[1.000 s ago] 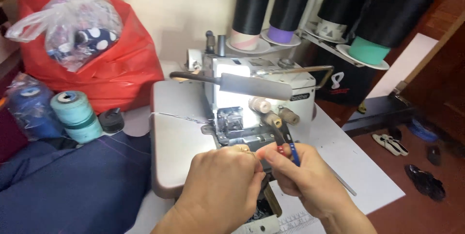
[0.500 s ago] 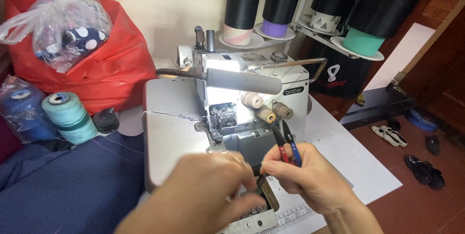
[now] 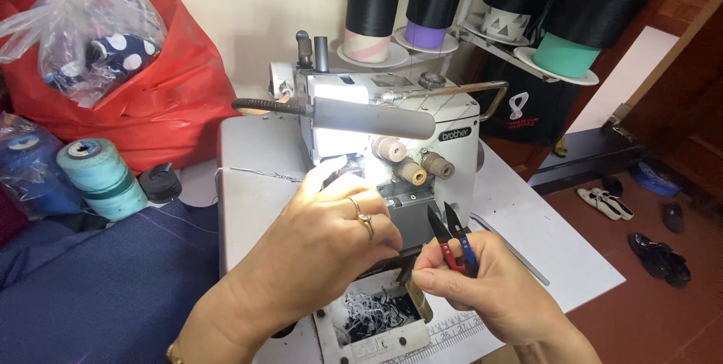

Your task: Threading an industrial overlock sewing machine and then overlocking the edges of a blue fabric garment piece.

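thread snips (image 3: 454,241), red and blue handled, tucked in right hand (image 3: 489,289), blades up and slightly parted, just in front of overlock machine (image 3: 392,145) on white table (image 3: 557,258). right fingers curled narrow, pinching something small near open lower cover (image 3: 376,319) full of lint. left hand (image 3: 324,251) bent over needle area, fingertips hidden, so cannot tell what is held there. likely risks: blade tips nicking left knuckles close by, or thread slipping from the pinch into the lint. teal spool (image 3: 102,177) and navy cloth (image 3: 83,289) lying at left.
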